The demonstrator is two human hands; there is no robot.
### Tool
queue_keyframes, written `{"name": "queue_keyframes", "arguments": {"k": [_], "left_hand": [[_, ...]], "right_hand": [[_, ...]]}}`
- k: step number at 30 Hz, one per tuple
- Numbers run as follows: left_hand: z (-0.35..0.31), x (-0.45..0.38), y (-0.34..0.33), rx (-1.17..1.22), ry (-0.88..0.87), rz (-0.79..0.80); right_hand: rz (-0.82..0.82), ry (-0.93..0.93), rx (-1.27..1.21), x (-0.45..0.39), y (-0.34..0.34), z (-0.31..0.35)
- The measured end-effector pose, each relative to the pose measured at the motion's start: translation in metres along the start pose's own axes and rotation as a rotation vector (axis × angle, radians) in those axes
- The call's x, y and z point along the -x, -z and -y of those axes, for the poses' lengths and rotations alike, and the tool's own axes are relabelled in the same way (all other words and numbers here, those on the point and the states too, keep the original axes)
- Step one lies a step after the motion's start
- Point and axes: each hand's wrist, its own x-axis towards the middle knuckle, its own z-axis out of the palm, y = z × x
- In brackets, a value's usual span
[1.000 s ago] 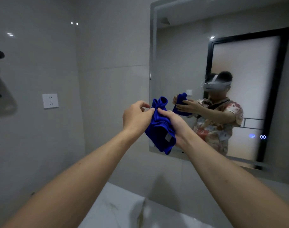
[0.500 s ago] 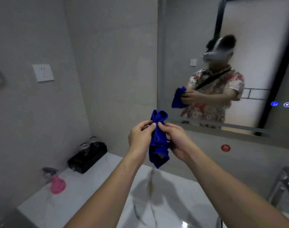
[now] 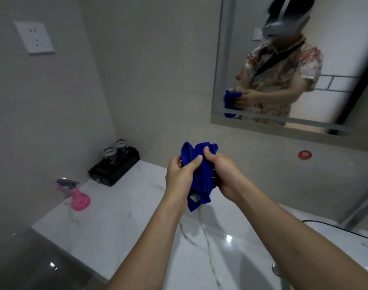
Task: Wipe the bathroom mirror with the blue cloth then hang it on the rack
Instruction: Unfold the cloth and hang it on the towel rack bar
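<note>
Plenty of bare white marble counter (image 3: 120, 222) under the arms, its front edge running down toward the lower left, and the mirror (image 3: 237, 59) is up on the wall to the right, well clear of the hands. One black tray (image 3: 114, 170) sits back in the corner with two glasses (image 3: 116, 150) on it, and one pink spray bottle (image 3: 78, 195) stands near the counter's left edge. One blue cloth (image 3: 202, 178) is bunched up over the counter, with the left hand (image 3: 180, 176) and right hand (image 3: 225, 176) both clamped on it, thumbs pressed into the top folds.
</note>
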Motion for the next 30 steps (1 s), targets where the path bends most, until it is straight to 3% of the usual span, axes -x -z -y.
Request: {"name": "queue_keyframes", "arguments": {"k": [4,9,13,16,22,26,30], "left_hand": [[0.011,-0.003,0.013,-0.031,0.074,-0.067],[0.014,-0.018,0.032,-0.108,0.134,-0.196],[0.015,-0.023,0.046,-0.248,0.061,-0.286],[0.011,-0.018,0.039,-0.431,-0.088,-0.194],[-0.018,-0.003,0.021,-0.233,-0.032,0.306],[-0.022,-0.001,0.015,-0.434,-0.100,0.329],[-0.020,-0.003,0.009,-0.476,-0.135,0.154]], "right_hand": [[-0.001,-0.039,0.029,0.000,0.008,-0.008],[-0.123,-0.017,0.175,0.002,0.020,-0.005],[-0.212,0.031,0.226,0.009,0.028,0.005],[-0.193,0.044,0.102,0.012,0.023,0.012],[0.005,-0.069,-0.052,0.016,0.006,0.012],[0.166,-0.135,-0.160,0.019,0.007,0.018],[0.088,-0.058,0.011,0.020,0.005,0.023]]}}
